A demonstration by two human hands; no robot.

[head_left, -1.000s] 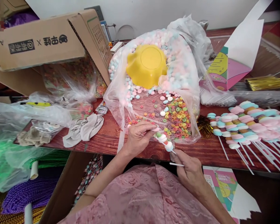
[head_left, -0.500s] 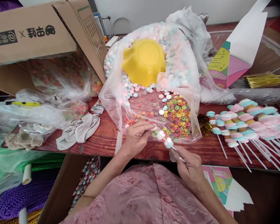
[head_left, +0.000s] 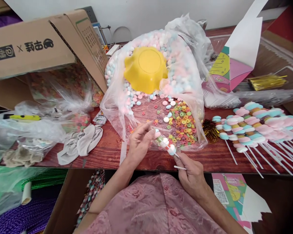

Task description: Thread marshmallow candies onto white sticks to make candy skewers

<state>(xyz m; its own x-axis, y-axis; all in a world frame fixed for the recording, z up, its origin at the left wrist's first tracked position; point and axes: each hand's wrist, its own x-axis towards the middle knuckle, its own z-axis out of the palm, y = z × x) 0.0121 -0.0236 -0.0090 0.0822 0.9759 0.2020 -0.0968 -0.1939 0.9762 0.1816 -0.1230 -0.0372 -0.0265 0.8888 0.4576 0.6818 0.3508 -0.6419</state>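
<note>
My right hand (head_left: 190,171) is closed round the lower end of a thin white stick (head_left: 180,167). Threaded on the stick's upper part are a few pastel candies, forming a candy skewer (head_left: 166,144). My left hand (head_left: 139,140) pinches a pink candy at the skewer's tip, fingers pressed together. Both hands hover over the near edge of the red-brown table (head_left: 107,152). Just beyond them lies an open clear plastic bag (head_left: 158,107) with loose coloured ring candies (head_left: 183,125) and pastel round candies. A yellow bowl (head_left: 146,68) rests upside down in the bag.
Several finished candy skewers (head_left: 254,125) lie at the right. A cardboard box (head_left: 39,48) and crumpled plastic bags (head_left: 26,126) fill the left, with grey cloth (head_left: 80,144) beside them. A pink-and-white carton (head_left: 234,65) and gold ties (head_left: 266,82) sit at the back right.
My left hand has shifted from reaching into the ring candies to pinching a pink candy at the skewer's tip. The view has swung slightly; the right hand keeps its hold.
</note>
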